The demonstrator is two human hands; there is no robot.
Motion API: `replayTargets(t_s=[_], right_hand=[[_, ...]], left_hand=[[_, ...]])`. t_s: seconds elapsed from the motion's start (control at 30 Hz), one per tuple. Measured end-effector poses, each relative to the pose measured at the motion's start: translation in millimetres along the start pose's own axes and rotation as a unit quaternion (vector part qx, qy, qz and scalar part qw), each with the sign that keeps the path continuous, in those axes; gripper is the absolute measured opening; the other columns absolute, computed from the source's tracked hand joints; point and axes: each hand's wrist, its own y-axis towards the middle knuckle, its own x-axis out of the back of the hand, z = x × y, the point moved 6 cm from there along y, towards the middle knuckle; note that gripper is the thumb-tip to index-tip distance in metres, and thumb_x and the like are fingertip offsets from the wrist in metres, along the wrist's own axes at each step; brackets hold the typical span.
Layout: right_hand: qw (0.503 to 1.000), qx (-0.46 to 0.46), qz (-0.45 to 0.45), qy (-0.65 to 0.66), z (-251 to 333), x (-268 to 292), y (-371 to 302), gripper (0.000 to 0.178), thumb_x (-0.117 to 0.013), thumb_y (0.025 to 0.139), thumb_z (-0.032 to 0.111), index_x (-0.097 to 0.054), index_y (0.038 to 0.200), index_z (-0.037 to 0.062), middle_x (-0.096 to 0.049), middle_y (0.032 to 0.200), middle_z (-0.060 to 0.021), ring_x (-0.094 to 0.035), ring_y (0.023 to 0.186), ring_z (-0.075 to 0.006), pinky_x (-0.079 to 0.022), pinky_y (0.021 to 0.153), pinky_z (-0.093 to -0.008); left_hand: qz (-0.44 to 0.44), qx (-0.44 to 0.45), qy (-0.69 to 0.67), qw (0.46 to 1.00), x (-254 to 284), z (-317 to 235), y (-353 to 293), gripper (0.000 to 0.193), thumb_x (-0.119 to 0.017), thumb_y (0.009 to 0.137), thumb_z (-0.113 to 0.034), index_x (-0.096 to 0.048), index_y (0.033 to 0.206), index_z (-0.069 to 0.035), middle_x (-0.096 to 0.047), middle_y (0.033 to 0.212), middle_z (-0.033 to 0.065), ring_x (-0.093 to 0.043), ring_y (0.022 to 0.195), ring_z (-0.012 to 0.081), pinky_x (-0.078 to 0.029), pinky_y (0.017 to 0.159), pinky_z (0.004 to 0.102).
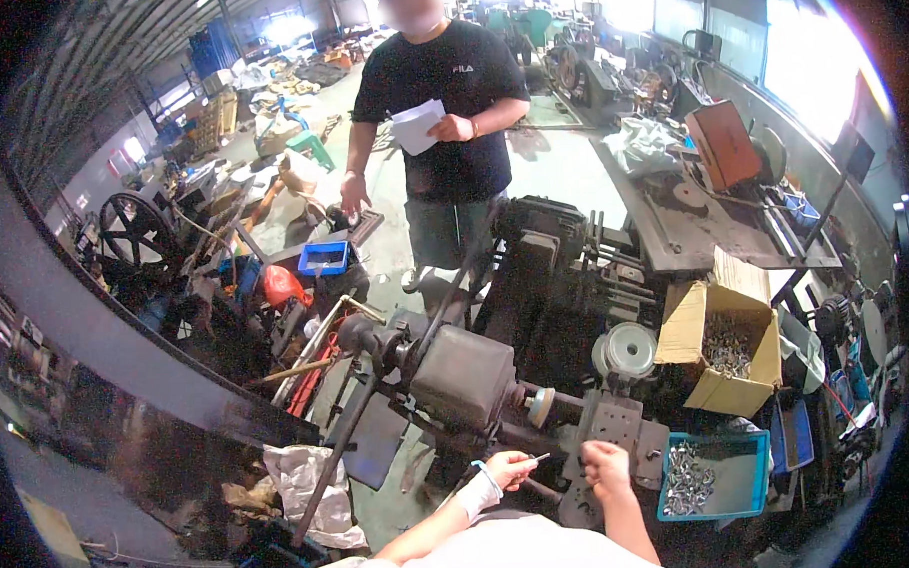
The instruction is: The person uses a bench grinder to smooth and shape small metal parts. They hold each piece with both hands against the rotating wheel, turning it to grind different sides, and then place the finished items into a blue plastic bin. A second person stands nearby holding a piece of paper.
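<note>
My left hand [509, 469], with a pale band at the wrist, pinches a small thin metal piece [542, 457] whose tip points right. Just in front of a dark lathe-like machine [463, 376], my right hand [607, 466] is curled into a fist beside the machine's drilled metal block [612, 424]. What the fist holds, if anything, is hidden. A spindle end with a pale round collar [541, 407] sticks out of the machine beyond my left hand. Right of my right hand, a blue tray [764, 473] holds a heap of small shiny metal parts [690, 481].
An open cardboard box [736, 391] of metal parts stands behind the tray. Across the machine stands a person [438, 94] in a dark shirt, holding white papers [417, 127]. A blue bin [323, 259] and a red object [284, 286] lie left; a metal table [693, 226] is at far right.
</note>
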Motion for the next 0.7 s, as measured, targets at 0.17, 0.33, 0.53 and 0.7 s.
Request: replayTargets(t_s=[0.17,0.33,0.53,0.7], right_hand=[[0.993,-0.01,0.085,-0.081,-18,-42,-11,0.016,-0.061,0.072,0.008,-0.06,0.084,-0.0025,-0.057,0.065,-0.0052,-0.039,0.041,-0.0056,-0.026,0.035,-0.0185],[0.978,0.107,0.071,-0.167,-29,-42,7,0.013,-0.059,0.074,0.01,-0.059,0.083,0.0007,-0.056,0.062,-0.0028,-0.04,0.041,-0.005,-0.028,0.035,-0.0188],[0.985,0.124,0.032,-0.112,-33,-42,13,0.012,-0.058,0.075,0.009,-0.06,0.083,0.0006,-0.053,0.06,-0.001,-0.04,0.043,-0.0043,-0.029,0.037,-0.0183],[0.986,0.12,0.031,-0.108,-28,-46,32,0.015,-0.06,0.074,0.012,-0.061,0.079,-0.002,-0.057,0.063,-0.0022,-0.045,0.051,-0.005,-0.035,0.044,-0.02]], left_hand=[[0.0,-0.014,0.027,1.0,1,-4,1,0.015,-0.061,0.078,-0.022,-0.057,0.082,-0.007,-0.049,0.062,-0.0033,-0.039,0.045,0.0038,-0.028,0.037,0.0179],[-0.067,-0.082,0.156,0.982,1,-19,1,0.021,-0.063,0.075,-0.026,-0.061,0.082,-0.007,-0.052,0.061,-0.0033,-0.041,0.047,0.0052,-0.032,0.039,0.0204],[-0.103,-0.1,0.195,0.97,-3,-21,7,0.017,-0.063,0.075,-0.017,-0.061,0.085,-0.003,-0.059,0.072,-0.0017,-0.05,0.063,0.0064,-0.042,0.056,0.0219],[-0.082,-0.051,0.149,0.984,-8,-30,13,0.014,-0.06,0.077,-0.018,-0.06,0.08,-0.004,-0.052,0.059,-0.0019,-0.04,0.042,0.0034,-0.029,0.037,0.0186]])
